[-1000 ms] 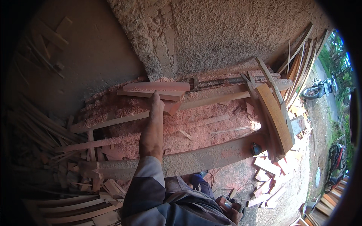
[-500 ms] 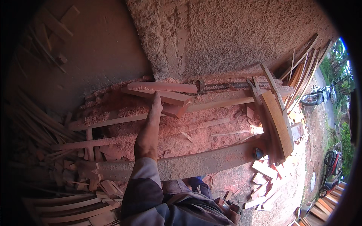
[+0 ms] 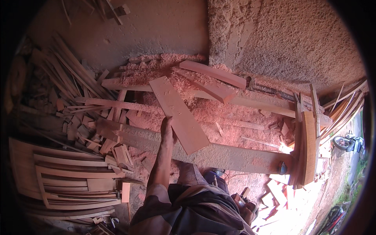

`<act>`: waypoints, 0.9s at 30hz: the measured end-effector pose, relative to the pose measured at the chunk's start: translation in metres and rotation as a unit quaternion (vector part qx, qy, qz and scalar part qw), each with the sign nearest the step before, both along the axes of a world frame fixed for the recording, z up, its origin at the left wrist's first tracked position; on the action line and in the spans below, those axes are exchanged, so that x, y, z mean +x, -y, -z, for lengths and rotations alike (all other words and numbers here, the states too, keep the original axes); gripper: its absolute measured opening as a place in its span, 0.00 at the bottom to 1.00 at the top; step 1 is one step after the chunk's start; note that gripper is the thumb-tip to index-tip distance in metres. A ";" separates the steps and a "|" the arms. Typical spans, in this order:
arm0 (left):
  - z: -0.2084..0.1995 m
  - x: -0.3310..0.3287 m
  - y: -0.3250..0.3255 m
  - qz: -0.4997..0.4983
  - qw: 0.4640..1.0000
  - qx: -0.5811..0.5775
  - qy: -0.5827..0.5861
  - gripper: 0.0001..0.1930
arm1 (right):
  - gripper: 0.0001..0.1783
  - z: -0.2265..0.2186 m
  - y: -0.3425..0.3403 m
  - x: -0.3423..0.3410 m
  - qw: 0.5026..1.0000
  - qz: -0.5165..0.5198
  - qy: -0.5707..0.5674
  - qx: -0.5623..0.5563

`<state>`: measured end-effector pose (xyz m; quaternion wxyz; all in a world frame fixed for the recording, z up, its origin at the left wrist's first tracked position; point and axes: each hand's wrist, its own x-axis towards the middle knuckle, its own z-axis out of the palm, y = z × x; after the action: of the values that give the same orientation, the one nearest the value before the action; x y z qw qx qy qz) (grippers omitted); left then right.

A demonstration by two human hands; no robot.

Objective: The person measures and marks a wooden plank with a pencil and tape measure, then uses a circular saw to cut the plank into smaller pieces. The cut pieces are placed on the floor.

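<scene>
My left hand (image 3: 167, 129) grips the edge of a flat, reddish-brown wooden board (image 3: 180, 115), fingers mostly hidden under it. The board is raised and tilted over the bench beams, its broad face up with faint pencil marks. Low on the right, beside my clothing, my right hand (image 3: 247, 212) looks closed around something dark that I cannot make out. Beyond the board, a wooden block (image 3: 213, 73) lies partly over another wooden piece (image 3: 213, 89), both among pink shavings on the beams.
A thick beam (image 3: 250, 157) runs across in front of me. Curved planks (image 3: 309, 145) lean at its right end. Curved wooden frames (image 3: 74, 172) and offcuts are stacked at left. A rough wall (image 3: 290, 39) rises behind; a motorcycle (image 3: 346, 143) stands outside at right.
My left hand has lifted a board off the wood pile and drawn it nearer. The whole view has swung leftward, showing more of the stacked frames.
</scene>
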<state>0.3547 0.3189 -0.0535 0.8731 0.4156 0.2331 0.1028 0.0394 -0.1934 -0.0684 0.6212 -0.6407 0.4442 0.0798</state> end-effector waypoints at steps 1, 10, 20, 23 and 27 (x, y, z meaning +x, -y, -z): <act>0.025 -0.024 -0.017 -0.039 0.998 0.034 -0.020 0.28 | 0.15 -0.001 0.004 0.006 1.000 -0.025 -0.001 0.005; 0.131 -0.184 -0.108 -0.071 0.969 0.112 -0.206 0.33 | 0.16 -0.012 0.019 0.027 0.995 -0.098 -0.003 0.007; 0.091 -0.115 -0.047 0.056 0.608 0.574 -0.546 0.67 | 0.17 -0.034 -0.012 -0.002 0.995 -0.092 -0.027 -0.008; 0.124 -0.141 -0.085 0.031 0.765 0.476 -0.433 0.64 | 0.18 -0.041 -0.025 -0.013 0.995 -0.089 -0.035 -0.008; 0.091 -0.149 -0.108 0.023 0.931 0.236 -0.276 0.35 | 0.18 -0.054 -0.047 -0.033 0.997 -0.057 -0.037 -0.021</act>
<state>0.2058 0.4271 -0.1445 0.6533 0.6270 0.4241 0.0158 0.0061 -0.1464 -0.0149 0.5849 -0.6746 0.4312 0.1296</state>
